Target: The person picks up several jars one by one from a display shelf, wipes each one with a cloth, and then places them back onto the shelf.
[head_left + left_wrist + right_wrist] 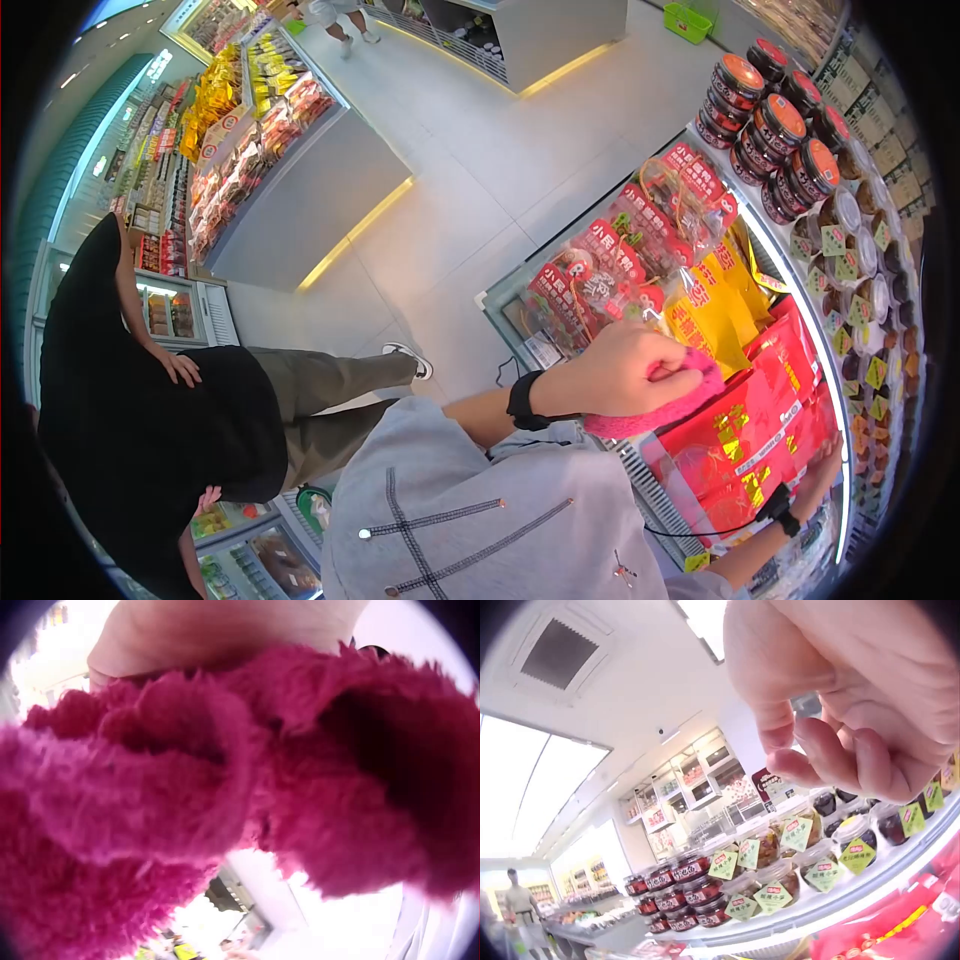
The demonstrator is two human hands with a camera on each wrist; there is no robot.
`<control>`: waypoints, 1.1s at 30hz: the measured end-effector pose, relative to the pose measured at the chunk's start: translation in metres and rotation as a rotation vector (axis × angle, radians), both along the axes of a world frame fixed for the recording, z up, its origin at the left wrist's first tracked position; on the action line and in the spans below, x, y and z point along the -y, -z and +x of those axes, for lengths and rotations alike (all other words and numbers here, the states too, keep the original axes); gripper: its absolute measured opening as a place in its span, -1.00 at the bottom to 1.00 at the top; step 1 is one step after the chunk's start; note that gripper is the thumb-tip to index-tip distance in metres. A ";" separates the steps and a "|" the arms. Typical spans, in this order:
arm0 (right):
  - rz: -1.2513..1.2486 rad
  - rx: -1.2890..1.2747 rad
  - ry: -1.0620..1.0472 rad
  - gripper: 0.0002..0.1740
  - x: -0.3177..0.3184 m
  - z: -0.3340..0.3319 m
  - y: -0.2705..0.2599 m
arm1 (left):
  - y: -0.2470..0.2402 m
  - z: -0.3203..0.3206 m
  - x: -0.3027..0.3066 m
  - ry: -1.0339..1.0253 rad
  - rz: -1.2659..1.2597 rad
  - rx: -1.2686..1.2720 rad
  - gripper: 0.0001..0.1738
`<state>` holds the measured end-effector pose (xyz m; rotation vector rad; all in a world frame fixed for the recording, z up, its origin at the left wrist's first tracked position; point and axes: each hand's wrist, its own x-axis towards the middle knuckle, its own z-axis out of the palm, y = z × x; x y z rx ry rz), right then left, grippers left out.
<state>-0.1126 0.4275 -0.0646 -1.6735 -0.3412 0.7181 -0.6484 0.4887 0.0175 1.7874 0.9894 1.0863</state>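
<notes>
"Where is the pink cloth (650,414) held?"

"In the left hand (628,368), with fingers curled round it, at the red packets' (740,430) ten o'clock in the head view; bunched, perhaps so nothing trails over them."

"And the right hand (822,468)?"

"At their four o'clock, by the lit edge (835,385); its fingers are loosely bent, nothing is seen gripped. Whether support is taken there cannot be told."

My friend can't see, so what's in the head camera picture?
The left hand grips a fluffy pink cloth above red packets and yellow packets in a shop display; the right hand is near its edge. Stacked jars stand beyond; a person in black stands left.
</notes>
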 end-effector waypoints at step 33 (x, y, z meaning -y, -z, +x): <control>0.257 -0.383 -0.090 -0.80 -0.243 0.208 0.189 | 0.080 0.053 0.008 -0.213 -0.344 -0.518 -0.53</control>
